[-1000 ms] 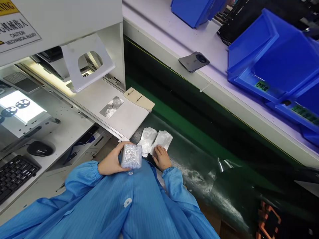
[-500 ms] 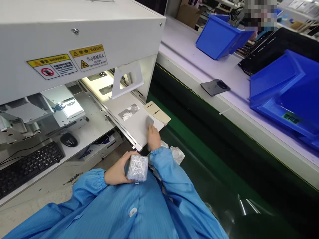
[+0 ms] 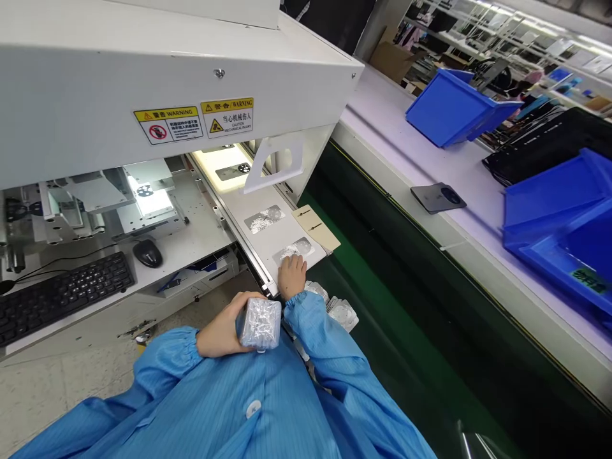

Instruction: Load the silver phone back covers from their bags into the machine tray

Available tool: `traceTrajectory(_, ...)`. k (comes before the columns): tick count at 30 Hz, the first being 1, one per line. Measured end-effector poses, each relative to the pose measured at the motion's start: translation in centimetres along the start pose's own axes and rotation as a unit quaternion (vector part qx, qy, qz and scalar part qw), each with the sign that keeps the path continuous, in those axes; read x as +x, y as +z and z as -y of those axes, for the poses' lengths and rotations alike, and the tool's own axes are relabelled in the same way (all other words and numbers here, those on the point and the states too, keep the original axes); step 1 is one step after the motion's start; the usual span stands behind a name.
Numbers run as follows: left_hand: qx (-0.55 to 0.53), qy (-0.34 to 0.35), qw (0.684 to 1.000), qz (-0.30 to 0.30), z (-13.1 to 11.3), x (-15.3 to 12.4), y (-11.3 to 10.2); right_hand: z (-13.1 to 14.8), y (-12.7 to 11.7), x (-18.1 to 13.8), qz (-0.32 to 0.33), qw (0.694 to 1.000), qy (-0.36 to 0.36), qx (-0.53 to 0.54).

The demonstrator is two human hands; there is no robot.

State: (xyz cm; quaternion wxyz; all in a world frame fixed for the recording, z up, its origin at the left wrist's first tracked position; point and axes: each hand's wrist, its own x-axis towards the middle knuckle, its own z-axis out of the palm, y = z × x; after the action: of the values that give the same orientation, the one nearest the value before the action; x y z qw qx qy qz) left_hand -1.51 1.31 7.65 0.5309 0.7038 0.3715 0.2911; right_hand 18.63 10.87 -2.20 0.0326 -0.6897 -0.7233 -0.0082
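Observation:
My left hand (image 3: 222,331) is wrapped round a stack of clear plastic-wrapped parts (image 3: 261,323), held against my blue smock. My right hand (image 3: 292,275) lies with fingers stretched flat on a shiny wrapped part (image 3: 298,247) at the near end of the machine's white feed tray (image 3: 258,245). A second wrapped part (image 3: 264,218) lies farther up the tray. Two more wrapped parts (image 3: 342,312) rest on the dark belt just beside my right sleeve.
The white machine housing (image 3: 167,76) with warning labels (image 3: 194,120) overhangs the tray. A keyboard (image 3: 62,294) and mouse (image 3: 148,253) sit at left. The green conveyor (image 3: 406,306) runs at right, with blue bins (image 3: 452,107) and a grey phone back cover (image 3: 437,197) beyond.
My right hand took a wrapped part from the belt, carried it up and laid it on the tray's near end. My head rose. The left hand kept its stack.

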Motion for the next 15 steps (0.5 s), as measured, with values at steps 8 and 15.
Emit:
traceTrajectory(8,-0.009,0.009,1.000,0.012,0.4,1.1,0.0,-1.0,-0.6,0.0,0.016,0.997,-0.030,0.068)
traceTrajectory(15,-0.010,0.004,1.000,0.014,0.9,1.8,-0.1,-9.4,-1.8,-6.9,-0.025,0.982,0.034,0.182)
